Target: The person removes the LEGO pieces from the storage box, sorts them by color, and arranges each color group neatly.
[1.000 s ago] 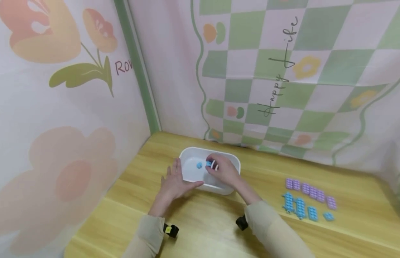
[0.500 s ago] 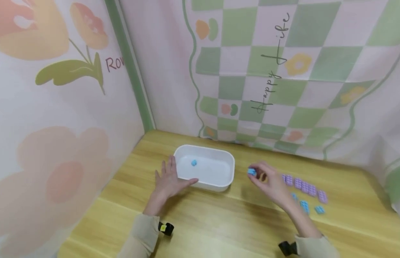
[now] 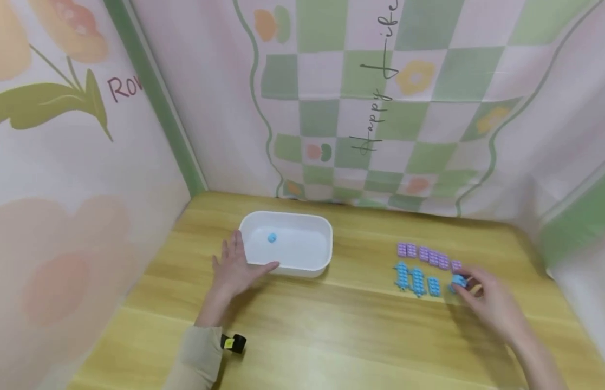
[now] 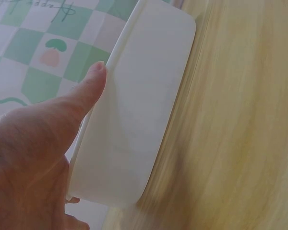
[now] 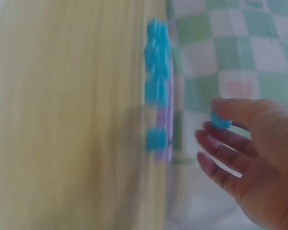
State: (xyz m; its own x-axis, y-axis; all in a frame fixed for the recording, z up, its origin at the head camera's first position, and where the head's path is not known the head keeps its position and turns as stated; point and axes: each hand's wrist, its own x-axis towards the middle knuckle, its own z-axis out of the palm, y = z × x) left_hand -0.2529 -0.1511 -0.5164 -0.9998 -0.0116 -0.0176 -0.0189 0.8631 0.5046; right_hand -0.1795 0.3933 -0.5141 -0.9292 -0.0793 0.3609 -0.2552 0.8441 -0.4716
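A white plastic bin (image 3: 302, 266) stands on the table with one small blue block (image 3: 272, 238) inside. My left hand (image 3: 231, 273) rests against its left end, fingers spread and straight, thumb along the front rim. In the left wrist view the thumb lies on the rim of the bin (image 4: 134, 105). At the right, my right hand (image 3: 497, 306) pinches a small blue building block (image 5: 221, 120) between thumb and fingertips. It hovers above another small blue block (image 5: 157, 139), which the hand partly hides in the head view.
Blue studded blocks (image 3: 417, 281) lie in a row left of my right hand. Behind them runs a row of purple blocks (image 3: 433, 257). A patterned curtain (image 3: 356, 135) hangs along the table's back edge.
My right hand has lifted a small blue block out of the bin and carried it right to the block rows. My left hand stays at the bin; the view has turned right.
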